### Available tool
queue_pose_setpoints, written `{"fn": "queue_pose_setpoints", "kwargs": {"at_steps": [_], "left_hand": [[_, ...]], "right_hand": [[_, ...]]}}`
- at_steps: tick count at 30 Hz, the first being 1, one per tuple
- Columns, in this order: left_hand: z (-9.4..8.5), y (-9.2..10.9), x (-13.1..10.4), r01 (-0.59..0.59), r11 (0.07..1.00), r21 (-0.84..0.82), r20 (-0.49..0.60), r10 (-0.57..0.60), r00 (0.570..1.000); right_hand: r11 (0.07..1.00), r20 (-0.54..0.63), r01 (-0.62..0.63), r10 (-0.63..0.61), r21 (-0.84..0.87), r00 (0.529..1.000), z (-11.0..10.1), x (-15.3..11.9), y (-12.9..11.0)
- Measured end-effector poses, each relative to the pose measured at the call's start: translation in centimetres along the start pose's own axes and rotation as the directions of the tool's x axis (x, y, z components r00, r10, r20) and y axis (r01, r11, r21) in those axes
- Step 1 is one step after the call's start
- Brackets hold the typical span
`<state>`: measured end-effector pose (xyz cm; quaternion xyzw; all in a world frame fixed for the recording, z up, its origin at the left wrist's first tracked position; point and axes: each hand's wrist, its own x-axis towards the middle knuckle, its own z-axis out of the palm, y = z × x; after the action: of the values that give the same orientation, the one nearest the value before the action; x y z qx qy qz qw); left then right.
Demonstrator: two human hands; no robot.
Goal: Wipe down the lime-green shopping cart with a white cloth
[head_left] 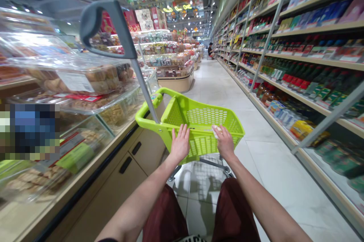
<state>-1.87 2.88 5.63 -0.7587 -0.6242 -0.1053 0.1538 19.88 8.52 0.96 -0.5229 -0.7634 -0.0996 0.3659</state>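
A lime-green shopping cart (206, 115) stands side-on in front of me, its handle end to the left and a grey pole rising beside it. My left hand (181, 143) lies against the near rim of the basket, fingers spread and holding nothing. Toward the right end of the same rim, my right hand (225, 141) has its fingers closed on a small crumpled white tissue (216, 131). The basket's visible inside shows only green mesh walls.
Packaged baked goods (76, 79) fill a display counter on the left. Tall shelves (315, 60) with bottles and cans line the right. A tiled aisle (213, 79) runs ahead between them, with a person (210, 50) low down far off.
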Motion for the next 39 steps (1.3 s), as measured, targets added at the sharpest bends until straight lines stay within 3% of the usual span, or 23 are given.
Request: {"fn": "queue_pose_setpoints", "kwargs": {"at_steps": [3,5,11,16,22,27,31,36,39], "left_hand": [[0.0,-0.6,-0.5,0.003,1.0,0.006,-0.006,-0.003,1.0],[-0.1,-0.5,-0.6,0.007,1.0,-0.001,-0.005,-0.007,1.0],[-1.1,-1.3,-1.2,-0.023,1.0,-0.012,-0.018,0.023,1.0],[-2.4,-4.1,-2.3,0.116,0.993,-0.007,-0.146,-0.116,0.982],[-3.6,-7.6,-3.6,0.226,0.972,-0.06,-0.266,-0.234,0.935],[-4.8,-9.5,-4.1,0.243,0.969,-0.041,-0.256,-0.246,0.935],[-6.6,-11.1,-3.8,0.31,0.951,-0.011,-0.28,-0.3,0.912],[-9.4,-12.5,-2.4,0.376,0.926,0.022,-0.334,-0.348,0.876],[-10.2,-12.7,-2.0,0.386,0.922,0.028,-0.331,-0.356,0.874]], "right_hand": [[0.996,-0.01,-0.078,0.078,-0.052,0.997,0.0,0.2,1.0],[0.998,-0.003,-0.051,0.051,-0.027,0.999,0.3,0.5,0.2],[0.962,0.006,0.154,-0.159,0.226,0.987,2.0,2.1,-7.7],[0.898,-0.036,0.235,-0.239,0.373,0.97,2.6,3.8,-13.4],[0.873,-0.016,0.287,-0.306,0.395,0.952,2.1,6.1,-17.8],[0.816,-0.073,0.456,-0.462,0.356,0.884,2.0,6.3,-19.4],[0.73,-0.192,0.608,-0.579,0.311,0.793,-0.7,9.3,-20.8],[0.683,-0.435,0.718,-0.611,0.133,0.661,-7.5,18.4,-24.7],[0.65,-0.451,0.759,-0.667,0.036,0.593,-9.5,23.0,-26.0]]}}
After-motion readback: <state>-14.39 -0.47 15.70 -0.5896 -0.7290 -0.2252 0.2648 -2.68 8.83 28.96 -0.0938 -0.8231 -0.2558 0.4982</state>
